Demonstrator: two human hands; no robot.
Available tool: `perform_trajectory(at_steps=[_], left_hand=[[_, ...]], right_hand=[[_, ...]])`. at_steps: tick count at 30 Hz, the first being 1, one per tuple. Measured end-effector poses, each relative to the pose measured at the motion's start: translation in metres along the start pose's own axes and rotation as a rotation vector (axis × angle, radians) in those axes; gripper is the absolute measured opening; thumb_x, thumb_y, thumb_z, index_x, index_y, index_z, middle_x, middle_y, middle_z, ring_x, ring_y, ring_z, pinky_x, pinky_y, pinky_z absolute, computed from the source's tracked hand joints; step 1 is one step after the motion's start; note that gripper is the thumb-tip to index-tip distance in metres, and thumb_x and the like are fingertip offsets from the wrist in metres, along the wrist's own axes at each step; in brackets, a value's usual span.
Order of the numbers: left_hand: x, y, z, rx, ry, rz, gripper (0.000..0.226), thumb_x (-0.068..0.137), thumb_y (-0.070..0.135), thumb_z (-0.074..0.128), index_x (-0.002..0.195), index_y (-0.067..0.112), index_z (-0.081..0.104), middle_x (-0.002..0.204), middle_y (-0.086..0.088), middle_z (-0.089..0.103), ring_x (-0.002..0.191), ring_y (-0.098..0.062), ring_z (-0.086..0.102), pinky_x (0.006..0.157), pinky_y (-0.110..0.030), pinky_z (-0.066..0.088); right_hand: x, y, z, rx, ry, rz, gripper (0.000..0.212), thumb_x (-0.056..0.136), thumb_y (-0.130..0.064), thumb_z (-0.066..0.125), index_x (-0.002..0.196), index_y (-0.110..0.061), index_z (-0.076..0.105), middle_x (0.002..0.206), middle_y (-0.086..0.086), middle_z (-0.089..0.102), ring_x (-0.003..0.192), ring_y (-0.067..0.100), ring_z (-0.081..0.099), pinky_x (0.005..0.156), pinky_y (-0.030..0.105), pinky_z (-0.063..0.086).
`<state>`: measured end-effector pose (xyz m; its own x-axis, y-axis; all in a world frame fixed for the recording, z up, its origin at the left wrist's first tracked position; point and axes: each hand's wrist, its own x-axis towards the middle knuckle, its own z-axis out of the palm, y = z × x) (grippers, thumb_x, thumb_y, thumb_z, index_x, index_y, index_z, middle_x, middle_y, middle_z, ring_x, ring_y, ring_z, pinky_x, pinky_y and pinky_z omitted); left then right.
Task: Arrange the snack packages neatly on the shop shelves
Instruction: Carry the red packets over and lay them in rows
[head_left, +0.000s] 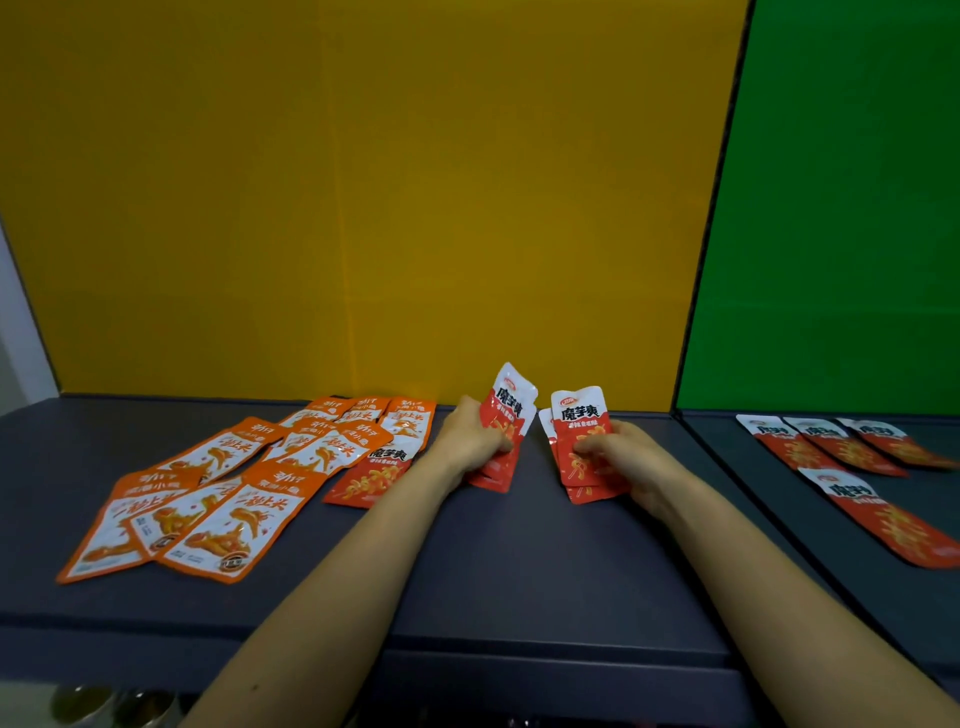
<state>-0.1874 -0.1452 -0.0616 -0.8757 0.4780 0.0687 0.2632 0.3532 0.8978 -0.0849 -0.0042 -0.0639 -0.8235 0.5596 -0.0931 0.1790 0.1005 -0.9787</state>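
Observation:
My left hand (470, 436) grips a small stack of red-and-white snack packets (506, 410), tilted up off the dark shelf (519, 561). My right hand (621, 452) holds another stack of the same red packets (576, 415), fanned slightly, with its lower end touching the shelf. One more red packet (371, 475) lies flat just left of my left hand. Several orange-and-white packets (218, 499) lie spread in loose overlapping rows on the left half of the shelf.
A yellow back panel (363, 208) stands behind this bay. A dark divider (711, 218) separates it from a green-backed bay (841, 208), where several red packets (831, 447) lie flat. The shelf's front edge (519, 660) is near my forearms.

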Motion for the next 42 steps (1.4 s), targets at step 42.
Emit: perform_trajectory(at_steps=[42], left_hand=[[-0.04,-0.012,-0.065,0.018,-0.01,-0.246,0.086,0.067,0.003,0.079,0.14,0.008,0.035,0.129,-0.017,0.053,0.083,-0.025,0.054,0.056,-0.033,0.047]], right_hand=[[-0.008,0.003,0.002,-0.137,-0.01,-0.063,0.014,0.088,-0.008,0.054,0.099,-0.016,0.057,0.087,0.004,0.067,0.076,0.018,0.063,0.07,0.028,0.05]])
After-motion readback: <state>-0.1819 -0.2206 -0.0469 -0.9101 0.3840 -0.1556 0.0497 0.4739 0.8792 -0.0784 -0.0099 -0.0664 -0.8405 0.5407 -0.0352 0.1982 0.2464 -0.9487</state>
